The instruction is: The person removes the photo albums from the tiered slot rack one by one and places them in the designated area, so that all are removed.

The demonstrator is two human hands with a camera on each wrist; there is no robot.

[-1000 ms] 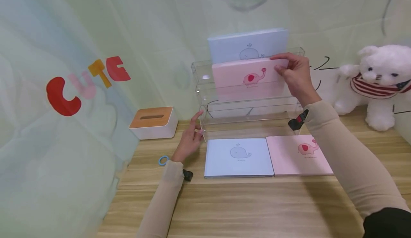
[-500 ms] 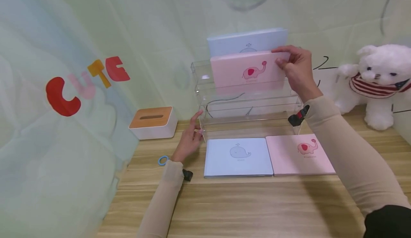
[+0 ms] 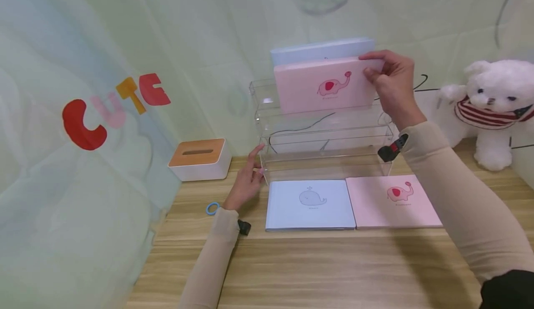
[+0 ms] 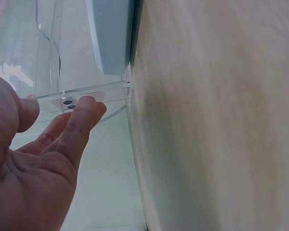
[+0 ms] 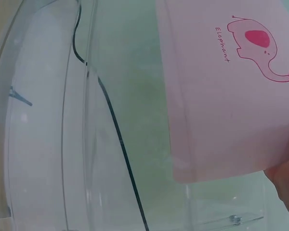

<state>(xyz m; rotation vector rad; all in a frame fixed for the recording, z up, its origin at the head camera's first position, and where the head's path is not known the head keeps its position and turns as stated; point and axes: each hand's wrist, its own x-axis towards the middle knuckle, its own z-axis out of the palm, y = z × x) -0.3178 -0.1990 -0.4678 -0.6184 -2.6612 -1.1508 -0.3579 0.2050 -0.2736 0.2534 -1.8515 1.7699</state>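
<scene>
My right hand (image 3: pixel 394 82) pinches the upper right corner of a pink notebook (image 3: pixel 300 86) with a red elephant on its cover. It stands upright in front of a blue notebook (image 3: pixel 292 58) on the clear acrylic tiered stand (image 3: pixel 325 137). The right wrist view shows the pink notebook's lower edge close to the clear panels. With fingers fairly straight, my left hand (image 3: pixel 246 184) touches the stand's left side; its fingertips (image 4: pixel 89 102) lie at the clear side panel near a small metal screw.
Flat in front of the stand lie a blue whale notebook (image 3: pixel 288 207) and a pink elephant notebook (image 3: pixel 371 211). A tissue box (image 3: pixel 204 170) stands left, with a blue ring (image 3: pixel 212 208) near my left wrist. A white teddy bear (image 3: pixel 494 137) sits right, and a curtain (image 3: pixel 200 68) hangs behind.
My right hand has raised the pink notebook, so it covers more of the blue one behind and its lower edge has come up along the stand. The left hand has stayed put.
</scene>
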